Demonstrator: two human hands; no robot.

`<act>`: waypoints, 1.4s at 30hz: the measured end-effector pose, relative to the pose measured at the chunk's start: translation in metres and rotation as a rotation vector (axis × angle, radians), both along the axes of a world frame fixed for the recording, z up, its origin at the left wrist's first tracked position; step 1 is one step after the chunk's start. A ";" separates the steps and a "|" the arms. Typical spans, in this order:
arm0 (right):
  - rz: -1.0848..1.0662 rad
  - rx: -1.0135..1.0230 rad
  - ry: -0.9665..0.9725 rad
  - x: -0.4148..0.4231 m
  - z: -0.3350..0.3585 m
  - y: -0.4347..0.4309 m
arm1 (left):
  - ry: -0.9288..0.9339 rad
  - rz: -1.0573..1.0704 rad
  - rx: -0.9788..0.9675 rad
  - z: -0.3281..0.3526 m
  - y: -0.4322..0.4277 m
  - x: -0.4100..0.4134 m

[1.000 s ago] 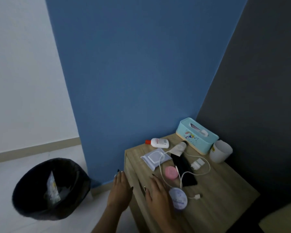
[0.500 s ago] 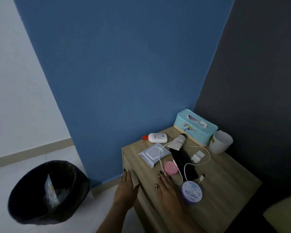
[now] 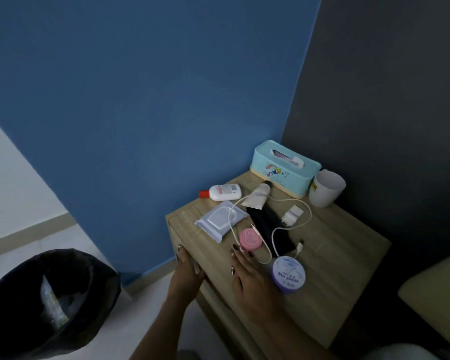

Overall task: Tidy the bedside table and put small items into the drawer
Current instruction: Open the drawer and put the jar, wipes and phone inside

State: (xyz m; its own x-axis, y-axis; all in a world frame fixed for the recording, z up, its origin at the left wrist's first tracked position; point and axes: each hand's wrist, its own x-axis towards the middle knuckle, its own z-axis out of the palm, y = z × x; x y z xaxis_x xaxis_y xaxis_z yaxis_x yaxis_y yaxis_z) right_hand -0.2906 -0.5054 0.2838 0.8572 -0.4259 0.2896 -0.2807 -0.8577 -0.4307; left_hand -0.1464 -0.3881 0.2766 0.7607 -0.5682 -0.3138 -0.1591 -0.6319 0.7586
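Note:
The wooden bedside table [image 3: 330, 258] carries a lilac round jar [image 3: 289, 274], a pink round case [image 3: 250, 239], a grey wipes pack [image 3: 218, 220], a white bottle with a red cap [image 3: 222, 192], a beige tube [image 3: 258, 196], a black flat object [image 3: 269, 227] and a white charger with cable [image 3: 292, 215]. My left hand [image 3: 187, 271] lies against the top front edge of the table, where the drawer front [image 3: 218, 302] is; the drawer looks closed. My right hand [image 3: 252, 278] rests flat on the tabletop, fingertips touching the pink case, beside the jar.
A teal tissue box [image 3: 283, 168] and a white cup [image 3: 326, 188] stand at the back of the table. A black-lined bin [image 3: 44, 302] with some waste sits on the floor to the left. A pale cushion [image 3: 437, 305] is at the right edge.
My left hand has moved from the table's side up to its top front edge. My right hand has slid forward to the pink case. The view has shifted closer.

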 end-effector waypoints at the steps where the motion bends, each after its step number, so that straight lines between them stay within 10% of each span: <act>1: 0.003 -0.006 -0.001 0.000 0.000 -0.001 | -0.001 0.000 -0.016 0.001 -0.001 -0.001; 42: 0.002 -0.027 0.127 0.000 0.002 0.001 | -0.112 0.059 0.032 0.007 0.192 0.001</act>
